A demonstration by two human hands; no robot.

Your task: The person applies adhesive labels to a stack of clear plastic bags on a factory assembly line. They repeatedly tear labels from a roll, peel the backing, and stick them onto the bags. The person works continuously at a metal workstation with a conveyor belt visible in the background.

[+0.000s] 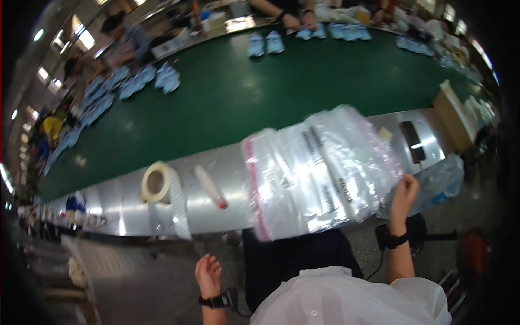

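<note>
A stack of clear plastic bags (303, 173) with pink edge strips and dark print lies fanned across the metal ledge in front of me, its near edge overhanging. My right hand (405, 199) is closed at the stack's right corner, fingertips against the pink edge; how much plastic they pinch is hard to see. Below the ledge, left of my lap, my left hand (208, 274) hangs with loosely bent fingers apart and nothing in them. Left of the bags lie a roll of pale tape or labels (177, 197), its strip hanging over the edge, and a white tube-like object (208, 186) with a red tip.
Beyond the ledge runs a green conveyor belt (216, 103) carrying pairs of light-blue shoes (265, 44). A dark phone-like slab (413, 142) and a cardboard box (454, 116) sit at right, above a crumpled plastic bag (441, 181). Other people work along the far and left sides.
</note>
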